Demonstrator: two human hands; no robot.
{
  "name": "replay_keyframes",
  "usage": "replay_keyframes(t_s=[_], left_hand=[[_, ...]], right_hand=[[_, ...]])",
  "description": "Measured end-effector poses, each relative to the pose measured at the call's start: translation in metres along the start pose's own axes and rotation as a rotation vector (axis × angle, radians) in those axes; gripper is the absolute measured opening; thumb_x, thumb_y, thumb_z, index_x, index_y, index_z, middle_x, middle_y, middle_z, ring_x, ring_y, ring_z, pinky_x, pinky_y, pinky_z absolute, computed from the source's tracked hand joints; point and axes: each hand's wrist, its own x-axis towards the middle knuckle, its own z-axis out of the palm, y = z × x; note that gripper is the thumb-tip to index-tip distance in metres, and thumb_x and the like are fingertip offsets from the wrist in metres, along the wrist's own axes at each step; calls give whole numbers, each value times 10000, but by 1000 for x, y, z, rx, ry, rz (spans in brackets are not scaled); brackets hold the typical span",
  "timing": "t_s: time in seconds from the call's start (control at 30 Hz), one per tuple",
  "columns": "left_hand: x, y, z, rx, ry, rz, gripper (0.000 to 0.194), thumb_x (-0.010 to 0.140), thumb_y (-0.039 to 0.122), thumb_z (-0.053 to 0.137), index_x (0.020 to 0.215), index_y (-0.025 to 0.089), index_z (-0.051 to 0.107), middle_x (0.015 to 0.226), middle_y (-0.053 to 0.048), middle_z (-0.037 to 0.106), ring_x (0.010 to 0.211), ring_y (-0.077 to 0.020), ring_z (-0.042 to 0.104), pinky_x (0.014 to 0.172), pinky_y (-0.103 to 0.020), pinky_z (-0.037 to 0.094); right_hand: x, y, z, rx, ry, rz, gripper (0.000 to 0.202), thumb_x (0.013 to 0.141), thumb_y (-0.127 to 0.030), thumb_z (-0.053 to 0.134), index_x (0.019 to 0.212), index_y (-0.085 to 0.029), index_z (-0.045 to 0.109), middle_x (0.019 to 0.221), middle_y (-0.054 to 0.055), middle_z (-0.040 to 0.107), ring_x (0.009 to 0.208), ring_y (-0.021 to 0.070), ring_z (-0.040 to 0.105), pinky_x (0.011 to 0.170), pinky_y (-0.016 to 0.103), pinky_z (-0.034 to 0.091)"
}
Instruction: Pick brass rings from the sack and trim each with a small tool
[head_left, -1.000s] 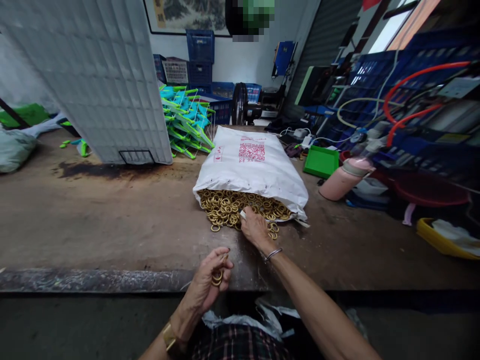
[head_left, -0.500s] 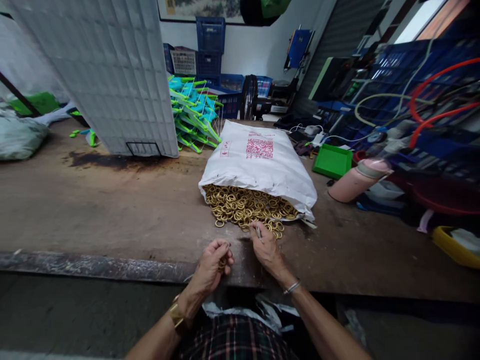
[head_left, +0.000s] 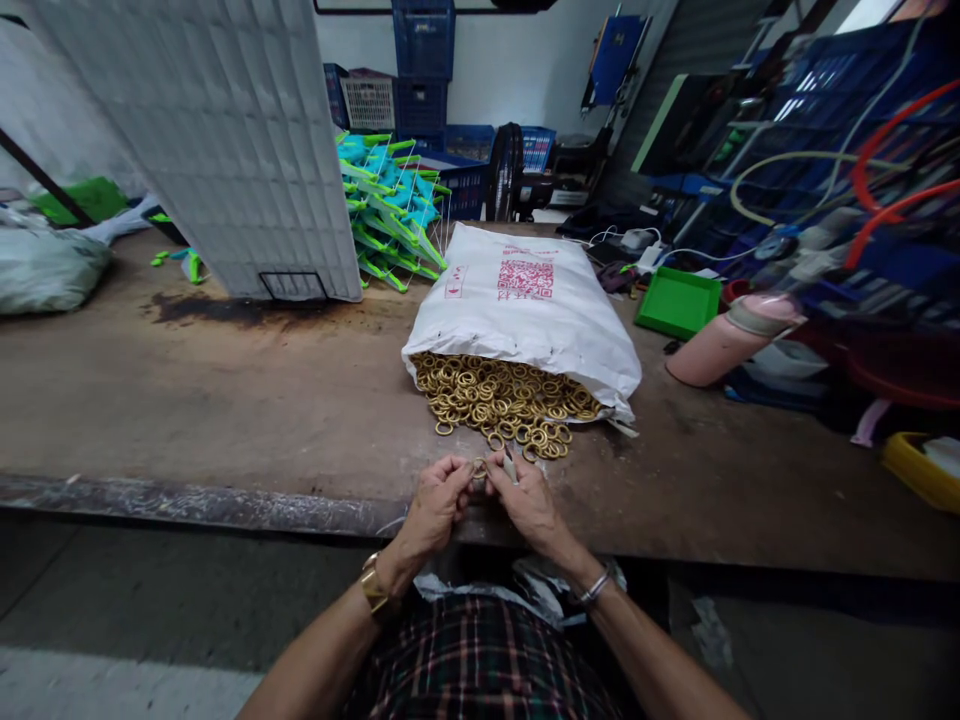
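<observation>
A small brass-coloured ring (head_left: 479, 468) is held between the two hands, near the table's front edge and before the loose rings (head_left: 499, 395) at the sack's mouth. Its left side is pinched by the thumb and fingertips of the left hand (head_left: 437, 500), and its right side appears to be pinched by the right hand (head_left: 529, 500), in whose fingers a small pale tool (head_left: 511, 467) is also gripped; whether anything is tucked in the left palm cannot be told. The ring would be judged light, stiff and hardly fragile, though its smooth, rounded band could slip, so it is best taken by opposite sides of the rim. The loose rings are round, open-centred and dully shiny, piled over one another. The white sack (head_left: 517, 310) looks like soft, creased woven plastic, printed in red. The table (head_left: 225, 420) is brown, flat and stained, with a scuffed front edge.
</observation>
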Motion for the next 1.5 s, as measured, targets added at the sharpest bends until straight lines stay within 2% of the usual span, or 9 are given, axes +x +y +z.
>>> replay_keyframes(t_s=[0.17, 0.3, 0.43, 0.53, 0.77, 0.9, 1.1, 1.3, 1.5], left_hand=[[0, 2, -3, -257, -76, -226, 244, 639, 283, 668, 730, 137, 495, 548, 62, 446, 369, 3, 330, 333, -111, 157], [-2, -1, 1, -275, -90, -283, 227, 643, 272, 654, 736, 127, 505, 553, 56, 456, 363, 6, 338, 334, -112, 162], [-8, -4, 8, -81, 12, -72, 292, 681, 360, 612, 843, 150, 489, 601, 38, 526, 371, -15, 357, 337, -128, 187], [-12, -6, 10, 74, 38, 101, 355, 698, 373, 596, 958, 160, 481, 577, 53, 529, 367, -22, 329, 360, -146, 224], [-18, -13, 7, 359, 130, 338, 181, 739, 322, 567, 807, 154, 562, 660, 12, 567, 570, -81, 485, 562, -192, 379], [-21, -15, 7, 413, 39, 411, 168, 777, 306, 524, 840, 159, 578, 777, -23, 610, 715, -122, 540, 692, -229, 408], [-23, -12, 7, 285, -31, 245, 197, 766, 342, 534, 748, 146, 535, 643, 14, 527, 570, -79, 466, 553, -193, 374], [-23, -9, 0, 214, -77, 48, 283, 726, 419, 570, 699, 150, 486, 530, 59, 449, 393, -22, 298, 387, -162, 211], [-25, -12, 1, -39, -192, -87, 292, 695, 404, 610, 699, 152, 463, 591, 57, 451, 372, -3, 275, 351, -158, 138]], right_hand=[[-4, -8, -3, -78, 13, -125, 202, 779, -291, 453, 932, -186, 533, 876, 18, 590, 799, 132, 534, 716, 250, 404], [-5, -6, -2, 19, -10, -21, 201, 773, -326, 463, 856, -173, 564, 701, -9, 580, 651, 112, 536, 616, 230, 418], [-5, -3, 0, 280, 4, 219, 227, 723, -368, 517, 818, -165, 551, 523, -71, 478, 364, 44, 357, 359, 176, 280], [-7, -9, -1, 491, -14, 324, 263, 676, -386, 558, 822, -169, 527, 511, -86, 479, 296, 12, 256, 296, 158, 184], [-14, -19, -2, 703, -34, 380, 270, 622, -347, 613, 796, -158, 531, 512, -88, 486, 294, -4, 245, 287, 141, 206], [-18, -19, 1, 735, -48, 387, 265, 624, -354, 618, 781, -161, 526, 524, -87, 484, 299, -5, 241, 286, 140, 210], [-20, -8, 8, 487, -52, 290, 279, 689, -438, 559, 700, -165, 503, 496, -67, 491, 300, 10, 269, 294, 155, 185], [-16, 6, 11, 245, -41, 217, 225, 721, -386, 521, 688, -163, 530, 443, -76, 444, 335, 32, 290, 354, 174, 229], [-18, 8, 4, 164, -70, 147, 228, 760, -368, 467, 652, -173, 514, 479, -68, 446, 384, 50, 325, 411, 181, 267]])
